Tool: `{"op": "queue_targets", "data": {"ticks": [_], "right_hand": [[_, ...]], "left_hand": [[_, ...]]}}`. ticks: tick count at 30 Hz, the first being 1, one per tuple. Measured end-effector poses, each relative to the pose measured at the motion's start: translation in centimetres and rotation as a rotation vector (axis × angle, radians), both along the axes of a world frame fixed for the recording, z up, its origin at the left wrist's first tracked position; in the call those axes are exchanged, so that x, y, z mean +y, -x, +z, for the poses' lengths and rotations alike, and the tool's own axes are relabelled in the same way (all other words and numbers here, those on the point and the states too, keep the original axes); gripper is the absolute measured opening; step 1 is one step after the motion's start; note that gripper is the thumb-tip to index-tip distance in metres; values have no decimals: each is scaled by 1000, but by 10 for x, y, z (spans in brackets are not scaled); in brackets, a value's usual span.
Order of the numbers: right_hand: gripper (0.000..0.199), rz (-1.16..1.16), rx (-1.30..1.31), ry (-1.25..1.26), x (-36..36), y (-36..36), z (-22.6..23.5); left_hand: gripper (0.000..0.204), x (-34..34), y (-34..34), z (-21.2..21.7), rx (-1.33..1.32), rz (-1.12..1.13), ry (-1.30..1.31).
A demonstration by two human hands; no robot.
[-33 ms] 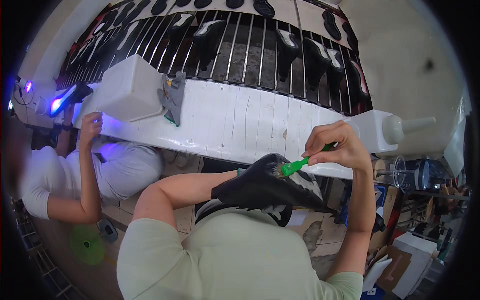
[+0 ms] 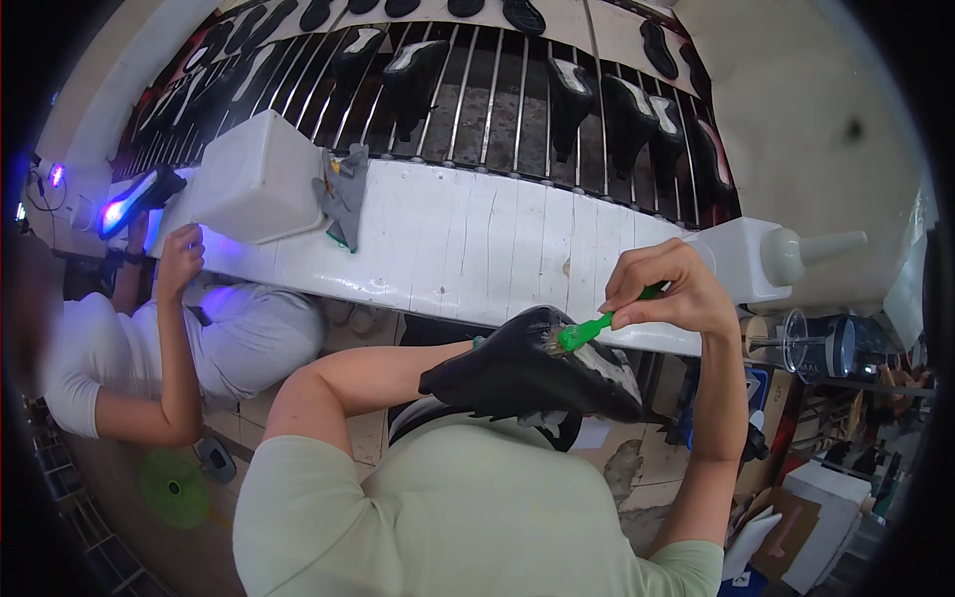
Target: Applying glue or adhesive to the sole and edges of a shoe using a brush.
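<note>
A white container [image 2: 254, 174] and grey cloth [image 2: 346, 194] sat on the left of the white bench [image 2: 448, 239]. By the bench's near edge, a black shoe [image 2: 507, 368] hid my left hand; I couldn't tell its grip. A green brush [image 2: 589, 331] touched the shoe, pinched in my right hand [image 2: 671, 287]. A white bottle [image 2: 751, 261] stood rightmost.

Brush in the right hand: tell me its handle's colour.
The brush handle is bright green, showing best in the head view.
</note>
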State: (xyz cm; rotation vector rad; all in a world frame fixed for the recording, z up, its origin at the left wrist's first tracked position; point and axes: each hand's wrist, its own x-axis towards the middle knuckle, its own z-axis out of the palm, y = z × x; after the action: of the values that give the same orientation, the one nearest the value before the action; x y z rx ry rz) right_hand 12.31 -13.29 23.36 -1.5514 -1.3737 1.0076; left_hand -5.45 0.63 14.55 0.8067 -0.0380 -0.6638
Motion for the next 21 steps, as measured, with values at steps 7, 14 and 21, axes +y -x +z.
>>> {"op": "queue_targets", "data": {"ticks": [7, 14, 21], "right_hand": [[15, 175, 98, 122, 2, -17, -2], [24, -192, 540, -50, -53, -68, -36], [26, -905, 766, -481, -53, -51, -30]], "left_hand": [[44, -1, 4, -39, -180, 94, 387], [52, 46, -49, -53, -378, 107, 712], [59, 42, -52, 9, -391, 1418, 111]]}}
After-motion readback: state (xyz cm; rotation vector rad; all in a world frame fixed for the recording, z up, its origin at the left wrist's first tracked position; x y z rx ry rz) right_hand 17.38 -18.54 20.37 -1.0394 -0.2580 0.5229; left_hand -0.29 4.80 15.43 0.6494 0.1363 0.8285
